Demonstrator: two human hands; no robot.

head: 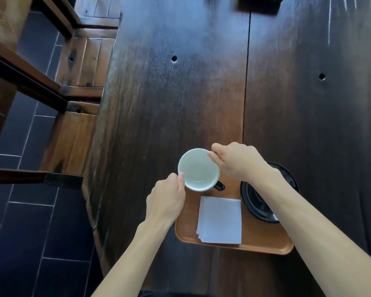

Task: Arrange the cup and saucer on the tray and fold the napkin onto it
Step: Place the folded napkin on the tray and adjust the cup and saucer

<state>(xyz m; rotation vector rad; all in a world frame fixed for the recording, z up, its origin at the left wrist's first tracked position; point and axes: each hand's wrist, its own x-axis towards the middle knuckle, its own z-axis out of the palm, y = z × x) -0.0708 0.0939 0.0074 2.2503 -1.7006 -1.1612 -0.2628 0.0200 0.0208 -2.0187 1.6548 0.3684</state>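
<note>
A cup (198, 169), white inside with a dark outside and a dark handle pointing toward me, is held at the far left corner of the brown wooden tray (266, 241). My left hand (167, 198) pinches its near left rim. My right hand (238, 161) pinches the far right rim. A white folded napkin (221, 220) lies flat on the middle of the tray. A black saucer (259, 202) sits at the tray's right side, partly over its edge, and my right forearm hides part of it.
The tray rests near the front edge of a long dark wooden table (180, 93). A wooden bench (81, 67) stands along the table's left side over dark floor tiles. A dark object (259, 3) sits at the table's far end.
</note>
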